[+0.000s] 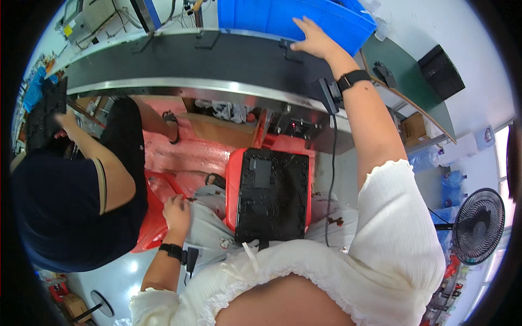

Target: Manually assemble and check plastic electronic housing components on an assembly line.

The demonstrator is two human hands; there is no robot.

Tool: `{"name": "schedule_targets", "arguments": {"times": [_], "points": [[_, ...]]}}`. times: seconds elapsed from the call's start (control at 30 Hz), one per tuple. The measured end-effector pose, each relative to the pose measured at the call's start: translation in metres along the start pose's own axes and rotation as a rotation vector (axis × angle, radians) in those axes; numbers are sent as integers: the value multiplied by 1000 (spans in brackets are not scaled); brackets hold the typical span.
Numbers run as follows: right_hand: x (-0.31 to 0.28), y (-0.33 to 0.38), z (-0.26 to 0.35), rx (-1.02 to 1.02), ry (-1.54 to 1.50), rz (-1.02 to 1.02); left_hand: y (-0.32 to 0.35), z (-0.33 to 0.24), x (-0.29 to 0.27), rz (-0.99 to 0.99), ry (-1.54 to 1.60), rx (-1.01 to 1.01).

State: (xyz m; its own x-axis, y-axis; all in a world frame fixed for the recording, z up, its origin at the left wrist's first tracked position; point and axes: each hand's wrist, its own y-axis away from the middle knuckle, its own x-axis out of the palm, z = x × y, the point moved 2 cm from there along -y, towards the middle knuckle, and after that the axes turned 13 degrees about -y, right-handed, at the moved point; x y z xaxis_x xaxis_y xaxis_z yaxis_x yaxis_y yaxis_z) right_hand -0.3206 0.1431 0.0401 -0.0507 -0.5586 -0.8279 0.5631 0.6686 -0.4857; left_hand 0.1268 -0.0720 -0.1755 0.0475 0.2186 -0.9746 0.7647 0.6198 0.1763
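Observation:
My right hand [315, 41] is stretched out over the far right end of the dark conveyor belt [239, 60], fingers spread and nothing in them. Just beside its fingertips a flat black part [291, 52] lies on the belt, close to the blue bin [299, 19]. My left hand [176, 214] rests on my left thigh, fingers loosely extended and holding nothing visible. Between my knees a black rectangular panel [274, 195], with a smaller grey rectangle at its upper left, lies on a red stool [232, 187].
More flat black parts [207, 39] lie along the belt. At left a co-worker [70, 206] in dark clothes holds a black panel [46, 117]. A green table [389, 57] stands at right, a black fan [478, 225] below it. Cables hang from both my wristbands.

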Motion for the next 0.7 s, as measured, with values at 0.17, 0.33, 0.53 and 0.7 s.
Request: {"name": "schedule_targets", "arguments": {"times": [0.17,0.33,0.53,0.7], "points": [[-5,-6,-50,468,-87,441,-31,-85,-110,-528,393,625],[-48,30,-24,265,27,126,-132,-189,-215,-748,384,993],[-74,142,58,95,-511,-2,-275,-297,-210,-523,-290,927],[15,248,78,307,-913,337,-304,-311,-186,37,-275,983]]}}
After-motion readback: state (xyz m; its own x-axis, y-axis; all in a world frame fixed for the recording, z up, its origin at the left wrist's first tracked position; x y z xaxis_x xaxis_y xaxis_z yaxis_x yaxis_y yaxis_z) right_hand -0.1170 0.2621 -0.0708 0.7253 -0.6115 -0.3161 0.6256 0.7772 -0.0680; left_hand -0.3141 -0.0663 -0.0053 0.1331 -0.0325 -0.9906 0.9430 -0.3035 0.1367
